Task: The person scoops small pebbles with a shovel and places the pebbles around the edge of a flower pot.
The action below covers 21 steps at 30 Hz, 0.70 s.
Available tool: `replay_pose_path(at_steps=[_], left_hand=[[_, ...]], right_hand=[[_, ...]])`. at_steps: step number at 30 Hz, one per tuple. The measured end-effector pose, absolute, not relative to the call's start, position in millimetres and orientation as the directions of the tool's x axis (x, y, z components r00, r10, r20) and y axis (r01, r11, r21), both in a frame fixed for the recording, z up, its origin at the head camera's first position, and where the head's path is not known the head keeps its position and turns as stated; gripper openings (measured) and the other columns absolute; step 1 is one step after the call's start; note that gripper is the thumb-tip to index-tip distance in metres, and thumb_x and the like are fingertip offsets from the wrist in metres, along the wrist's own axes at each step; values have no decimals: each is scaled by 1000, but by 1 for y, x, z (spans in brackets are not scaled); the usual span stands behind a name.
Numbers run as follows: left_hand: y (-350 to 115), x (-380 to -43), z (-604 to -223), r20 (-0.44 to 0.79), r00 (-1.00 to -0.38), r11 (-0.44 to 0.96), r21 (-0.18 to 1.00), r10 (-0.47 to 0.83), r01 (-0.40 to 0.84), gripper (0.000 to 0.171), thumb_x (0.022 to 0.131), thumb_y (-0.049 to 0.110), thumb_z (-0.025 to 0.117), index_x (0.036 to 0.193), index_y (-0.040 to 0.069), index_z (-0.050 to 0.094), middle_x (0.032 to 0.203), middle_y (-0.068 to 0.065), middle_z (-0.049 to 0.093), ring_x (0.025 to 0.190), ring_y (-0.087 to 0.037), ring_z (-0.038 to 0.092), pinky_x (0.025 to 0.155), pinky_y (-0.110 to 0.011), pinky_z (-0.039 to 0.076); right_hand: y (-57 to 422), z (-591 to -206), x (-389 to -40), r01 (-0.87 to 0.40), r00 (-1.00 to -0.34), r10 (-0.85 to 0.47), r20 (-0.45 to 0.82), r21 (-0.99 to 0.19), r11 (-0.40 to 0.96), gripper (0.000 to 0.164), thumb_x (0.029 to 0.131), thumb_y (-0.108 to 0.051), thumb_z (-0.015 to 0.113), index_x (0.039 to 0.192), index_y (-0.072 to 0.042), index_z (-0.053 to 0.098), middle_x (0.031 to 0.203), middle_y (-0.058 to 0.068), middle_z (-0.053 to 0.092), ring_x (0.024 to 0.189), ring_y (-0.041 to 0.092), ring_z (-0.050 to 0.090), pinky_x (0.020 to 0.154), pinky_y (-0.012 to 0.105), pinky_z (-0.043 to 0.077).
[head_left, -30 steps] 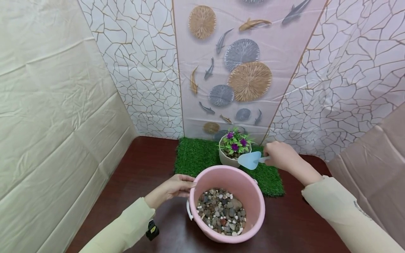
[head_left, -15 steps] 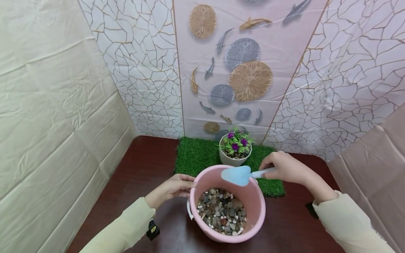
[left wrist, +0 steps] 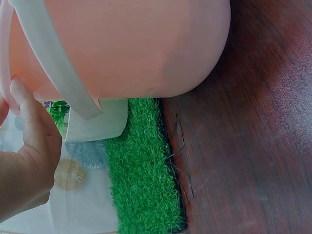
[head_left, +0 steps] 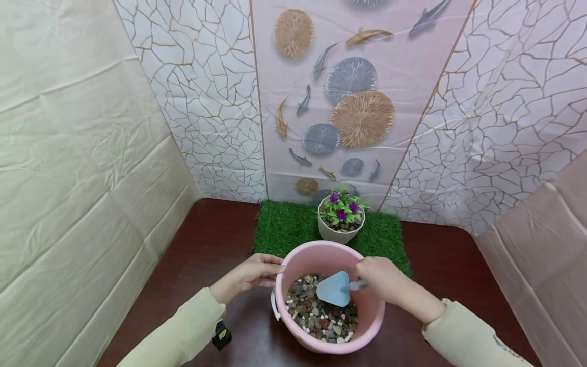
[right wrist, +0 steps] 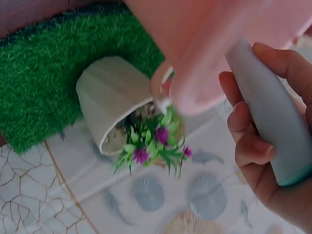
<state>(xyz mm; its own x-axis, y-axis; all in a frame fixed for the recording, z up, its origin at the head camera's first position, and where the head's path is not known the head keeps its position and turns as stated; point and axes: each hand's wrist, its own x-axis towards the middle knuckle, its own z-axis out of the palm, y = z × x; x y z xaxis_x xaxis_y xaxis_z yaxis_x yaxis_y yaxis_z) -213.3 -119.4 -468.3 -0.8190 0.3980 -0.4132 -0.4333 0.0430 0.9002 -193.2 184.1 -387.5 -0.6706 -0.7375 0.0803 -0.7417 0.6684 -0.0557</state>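
A pink bucket [head_left: 306,259] with pebbles [head_left: 314,317] in its bottom stands on the dark wood table. My left hand [head_left: 251,271] pinches the bucket's left rim between thumb and fingers. In the left wrist view, the thumb presses the outside of the rim beside the white bail handle [left wrist: 51,53]. My right hand [head_left: 384,281] reaches over the right rim, fingers wrapped around the grey grip [right wrist: 270,109] of a light blue hand trowel [head_left: 334,290]. The blade is inside the bucket, over the pebbles; whether it touches them I cannot tell.
Behind the bucket, a white flowerpot [head_left: 339,235] with purple-flowered greenery and stones stands on a green artificial grass mat [head_left: 286,229]. Patterned cloth [head_left: 215,107] hangs at the back. Bare table [head_left: 208,229] extends on the left.
My right hand has carried the trowel from beside the flowerpot, back over the bucket's rim and down inside. My left hand stays on the rim.
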Motion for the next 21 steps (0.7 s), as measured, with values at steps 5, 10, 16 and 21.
replay_pose_path(at_steps=[5,10,16,21], left_hand=[[-118,-214,-469,-409,-821,40,902,398,-430,44,88,9,60,127,-10,50,84,-2,69,74,-9,65,66,-21,58],[-117,-212,-470,-419,-822,51,899,387,-435,45,88,10,61,127,-9,50,81,0,69,72,-8,65,67,-23,59],[-117,-212,-471,-424,-821,52,897,382,-438,44,87,10,62,126,-9,51,85,-4,70,73,-9,65,67,-24,59],[-119,-213,-468,-421,-819,52,898,391,-437,46,88,10,61,128,-9,50,86,-3,70,73,-8,65,65,-21,58]], right_hand=[[177,-403,-192,-788,-611,-783,117,-2,615,31,69,-15,79,57,-20,52,56,-11,50,52,6,46,46,22,39],[169,-420,-191,-812,-583,-806,99,-41,582,38,67,-8,78,53,-18,44,53,-12,37,51,4,30,47,19,29],[160,-443,-191,-814,-580,-813,51,-75,576,30,57,-4,77,54,-18,51,52,-13,41,50,3,32,46,18,32],[163,-449,-193,-807,-583,-811,58,-163,568,22,58,-3,76,58,-17,59,55,-10,53,52,2,38,47,19,36]])
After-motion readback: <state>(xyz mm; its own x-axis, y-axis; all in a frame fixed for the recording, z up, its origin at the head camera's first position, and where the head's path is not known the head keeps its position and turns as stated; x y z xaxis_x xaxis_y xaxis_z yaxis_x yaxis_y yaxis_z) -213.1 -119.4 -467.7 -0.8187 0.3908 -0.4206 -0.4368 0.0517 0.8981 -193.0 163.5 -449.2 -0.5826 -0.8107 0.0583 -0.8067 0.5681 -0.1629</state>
